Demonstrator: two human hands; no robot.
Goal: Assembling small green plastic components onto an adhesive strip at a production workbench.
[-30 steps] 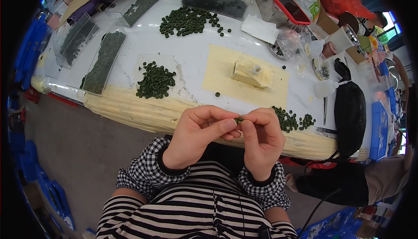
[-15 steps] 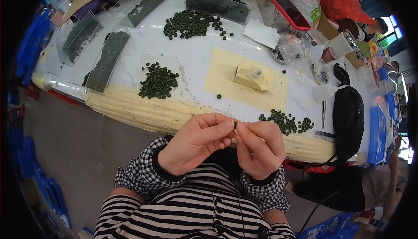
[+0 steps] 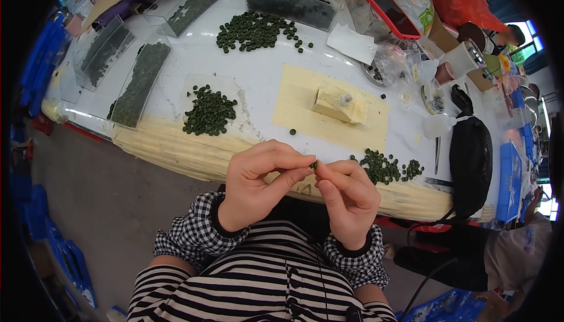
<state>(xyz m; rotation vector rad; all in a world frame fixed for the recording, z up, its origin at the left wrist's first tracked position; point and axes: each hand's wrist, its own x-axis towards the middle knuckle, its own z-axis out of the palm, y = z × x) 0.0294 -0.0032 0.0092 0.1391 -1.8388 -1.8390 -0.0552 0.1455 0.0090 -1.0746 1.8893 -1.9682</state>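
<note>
Pinched between the thumb and forefinger of my left hand (image 3: 252, 184) is a small dark green round piece (image 3: 314, 165). My right hand (image 3: 351, 201) meets it from the other side, fingers curled in and fingertips against the piece. Both hands are raised in front of the table's padded near edge. Close beyond my right hand lies a loose group of similar green pieces (image 3: 382, 167). A larger heap (image 3: 210, 110) sits on a clear sheet to the left. One single piece (image 3: 292, 132) rests beside the cream block (image 3: 341, 103), which stands on a yellowish sheet (image 3: 288, 105).
Clear boxes of green pieces (image 3: 140, 84) stand at the left and back, with another heap (image 3: 249, 31) near them. Toward the right are a red-cased phone (image 3: 386, 9), tweezers (image 3: 437, 154), a squeeze bottle (image 3: 437, 125) and a black bag (image 3: 471, 163).
Both hands have shifted slightly left and up, and my left fingers have straightened over the piece. My right thumb has dropped a little away from its forefinger.
</note>
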